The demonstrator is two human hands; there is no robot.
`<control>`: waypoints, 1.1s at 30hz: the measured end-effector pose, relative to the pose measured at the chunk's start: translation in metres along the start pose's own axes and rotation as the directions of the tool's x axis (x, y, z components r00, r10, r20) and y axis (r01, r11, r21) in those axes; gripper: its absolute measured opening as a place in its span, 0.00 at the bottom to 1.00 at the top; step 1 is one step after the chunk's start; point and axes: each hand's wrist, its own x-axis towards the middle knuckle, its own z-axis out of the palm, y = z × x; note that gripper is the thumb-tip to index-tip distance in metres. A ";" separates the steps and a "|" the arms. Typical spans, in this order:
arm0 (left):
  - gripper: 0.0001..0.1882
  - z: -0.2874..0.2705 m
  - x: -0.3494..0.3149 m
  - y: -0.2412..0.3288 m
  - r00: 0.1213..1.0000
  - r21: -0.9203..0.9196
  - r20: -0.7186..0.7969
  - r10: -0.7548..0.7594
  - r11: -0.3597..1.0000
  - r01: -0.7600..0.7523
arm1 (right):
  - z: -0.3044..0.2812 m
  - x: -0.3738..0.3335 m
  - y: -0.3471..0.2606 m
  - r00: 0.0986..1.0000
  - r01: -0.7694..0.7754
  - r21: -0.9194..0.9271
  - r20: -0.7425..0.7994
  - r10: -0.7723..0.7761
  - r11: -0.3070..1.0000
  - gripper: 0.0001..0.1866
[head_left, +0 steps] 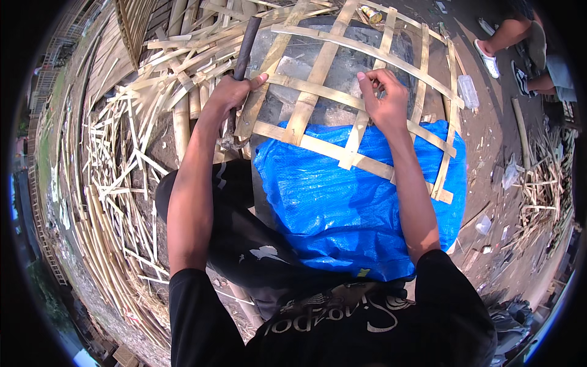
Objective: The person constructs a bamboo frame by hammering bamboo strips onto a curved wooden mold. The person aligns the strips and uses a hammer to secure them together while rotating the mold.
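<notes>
My left hand (231, 95) is wrapped round a hammer (246, 49), its dark handle pointing up and away and its metal end low beside my knee. The thumb of that hand reaches onto the left edge of a lattice of flat bamboo strips (318, 87). Over the middle of the lattice, my right hand (385, 98) has its fingers curled in a pinch; whatever they hold is too small to make out. The lattice lies across a grey slab (342, 70) and a blue tarp (342, 202) spread over my lap.
Split bamboo strips (177, 73) are heaped at the far left, with long poles (104, 238) along the left. A clear plastic container (468, 92) lies right of the lattice. Another person's legs (507, 46) are at the far right, near a strip pile (543, 196).
</notes>
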 end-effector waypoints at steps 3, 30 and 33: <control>0.30 0.005 0.003 0.000 0.999 0.055 -0.032 -0.016 0.998 0.018 | -0.031 0.006 -0.005 0.953 -0.075 -0.087 -0.299 0.046 0.993 0.10; 0.21 0.021 -0.016 -0.007 0.961 -0.026 -0.270 0.054 0.998 -0.063 | -0.146 -0.065 0.048 0.716 -0.698 -0.386 -0.380 0.585 0.603 0.17; 0.21 0.028 -0.018 -0.017 0.941 -0.024 -0.324 0.098 0.993 -0.112 | -0.152 -0.050 0.030 0.820 -0.534 -0.561 -0.161 0.549 0.633 0.16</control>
